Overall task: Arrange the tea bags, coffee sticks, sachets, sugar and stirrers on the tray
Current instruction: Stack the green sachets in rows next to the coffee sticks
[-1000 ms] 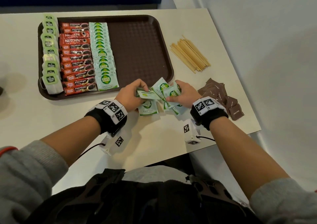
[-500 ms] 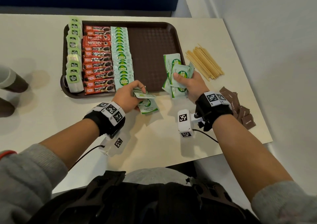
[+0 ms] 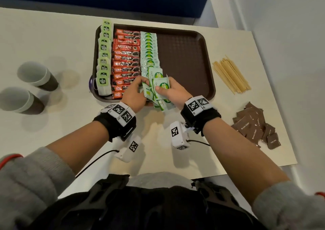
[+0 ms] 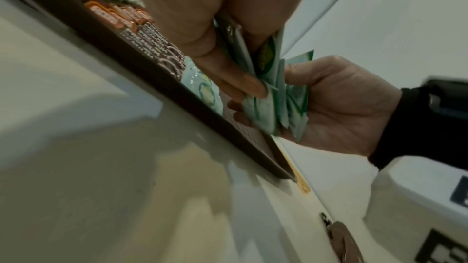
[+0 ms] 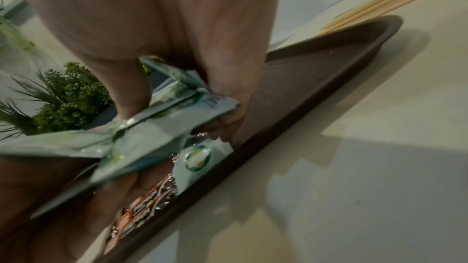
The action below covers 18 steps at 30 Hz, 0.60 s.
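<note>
Both hands meet over the near edge of the brown tray (image 3: 193, 53): the right hand (image 3: 173, 92) grips a fanned stack of green "Coco" sachets (image 3: 159, 87), thumb on top, while the left hand (image 3: 134, 96) pinches the stack's left edge. On the tray, red coffee sticks (image 3: 125, 60) read "Nescafé Classic" and "Premium". "Brown Sugar" packets (image 3: 253, 126) lie on the surface, right.
</note>
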Each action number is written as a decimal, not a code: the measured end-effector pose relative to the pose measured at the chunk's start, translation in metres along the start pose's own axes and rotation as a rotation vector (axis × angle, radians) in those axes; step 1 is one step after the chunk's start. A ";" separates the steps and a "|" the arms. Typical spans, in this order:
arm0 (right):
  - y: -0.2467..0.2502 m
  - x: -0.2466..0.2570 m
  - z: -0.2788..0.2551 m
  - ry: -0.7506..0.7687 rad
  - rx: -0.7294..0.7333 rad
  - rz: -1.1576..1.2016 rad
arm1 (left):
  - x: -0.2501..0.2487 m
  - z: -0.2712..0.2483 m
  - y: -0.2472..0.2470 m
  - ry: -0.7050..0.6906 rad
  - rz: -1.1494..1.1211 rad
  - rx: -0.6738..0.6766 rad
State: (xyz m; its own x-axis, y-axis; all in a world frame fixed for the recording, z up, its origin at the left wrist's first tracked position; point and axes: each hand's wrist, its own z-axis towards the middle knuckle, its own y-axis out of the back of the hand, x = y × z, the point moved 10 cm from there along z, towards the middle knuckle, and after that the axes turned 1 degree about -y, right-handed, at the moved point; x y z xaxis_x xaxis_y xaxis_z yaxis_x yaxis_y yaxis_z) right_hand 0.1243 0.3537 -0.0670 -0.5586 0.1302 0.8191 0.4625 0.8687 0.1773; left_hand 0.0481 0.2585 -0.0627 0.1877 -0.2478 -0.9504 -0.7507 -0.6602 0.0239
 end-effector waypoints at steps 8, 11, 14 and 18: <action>-0.041 0.024 0.016 0.000 0.031 -0.056 | 0.009 -0.003 0.050 0.214 -0.208 -0.198; -0.049 0.031 0.021 0.029 -0.005 -0.139 | 0.005 -0.002 0.053 0.233 -0.344 -0.159; -0.053 0.037 0.021 0.049 -0.041 -0.204 | -0.003 -0.001 0.056 0.200 -0.307 -0.114; -0.062 0.047 0.018 0.089 -0.024 -0.257 | -0.001 0.003 0.064 0.180 -0.235 -0.115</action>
State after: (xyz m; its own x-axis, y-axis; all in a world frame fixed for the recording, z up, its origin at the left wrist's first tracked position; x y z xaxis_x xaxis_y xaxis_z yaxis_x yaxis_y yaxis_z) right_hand 0.0573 0.3143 -0.0495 -0.5974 -0.1363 0.7903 0.3304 0.8561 0.3974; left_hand -0.0016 0.2189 -0.0608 0.4647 -0.1935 -0.8641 -0.5986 -0.7877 -0.1455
